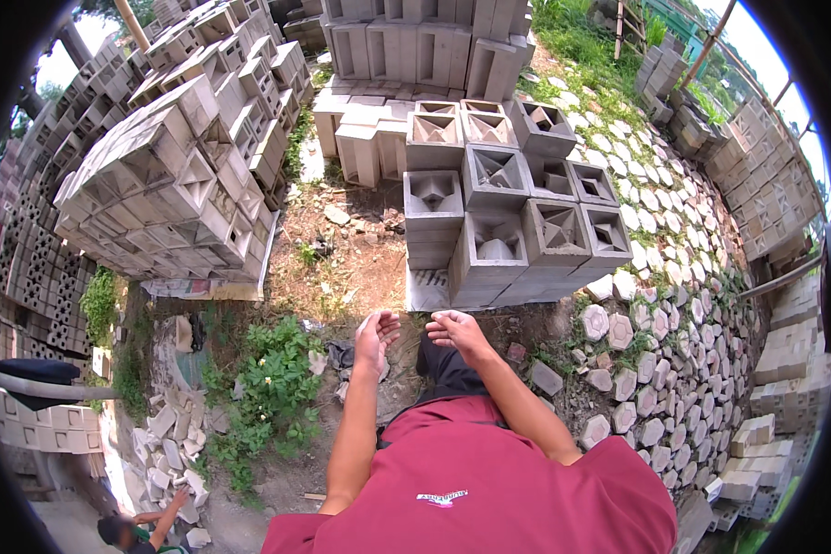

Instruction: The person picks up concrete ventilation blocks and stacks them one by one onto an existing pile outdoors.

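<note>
My left hand and my right hand are raised in front of my body, palms turned toward each other with a gap between them. Their fingers curve loosely and hold nothing. Just beyond my right hand stands a stack of grey concrete ventilation blocks, with pyramid-shaped hollows in their faces. Neither hand appears to touch it. A pale printed sheet shows under the stack's near left corner. Bare brown soil lies beyond my left hand.
A large block stack stands at the left, another at the far middle. Hexagonal pavers cover the ground at right. A leafy plant and broken rubble lie at near left. Another person's arm shows at lower left.
</note>
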### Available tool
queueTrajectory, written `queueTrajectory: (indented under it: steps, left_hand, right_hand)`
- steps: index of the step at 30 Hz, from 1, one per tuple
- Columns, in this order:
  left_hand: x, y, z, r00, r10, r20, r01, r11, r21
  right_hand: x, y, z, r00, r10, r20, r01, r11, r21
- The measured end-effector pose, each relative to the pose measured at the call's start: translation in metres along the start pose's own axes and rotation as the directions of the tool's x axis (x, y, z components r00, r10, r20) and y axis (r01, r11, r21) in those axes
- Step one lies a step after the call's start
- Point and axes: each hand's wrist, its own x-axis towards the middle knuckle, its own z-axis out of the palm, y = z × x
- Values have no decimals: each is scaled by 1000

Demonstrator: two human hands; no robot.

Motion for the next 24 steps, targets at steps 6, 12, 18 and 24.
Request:
queueTrajectory:
  steps: [6, 12, 18, 24]
  left_hand:
    - [73, 35, 8, 991, -126, -53, 129, 991, 39]
    - [155, 132, 32, 993, -107, -43, 113, 976, 188]
    - [231, 209, 60, 999, -51, -9, 52, 986, 157]
    - [311, 222, 93, 972, -223, 74, 191, 932, 307]
  right_hand:
    - [95, -55, 24, 999, 47, 26, -46, 999, -26]
    - [170, -167, 52, 997, -70, -23, 70, 998, 5]
    - [214, -221, 61, 995, -90, -40, 89, 996, -23]
    - [254, -214, 39, 981, 16, -196, -9, 999, 36]
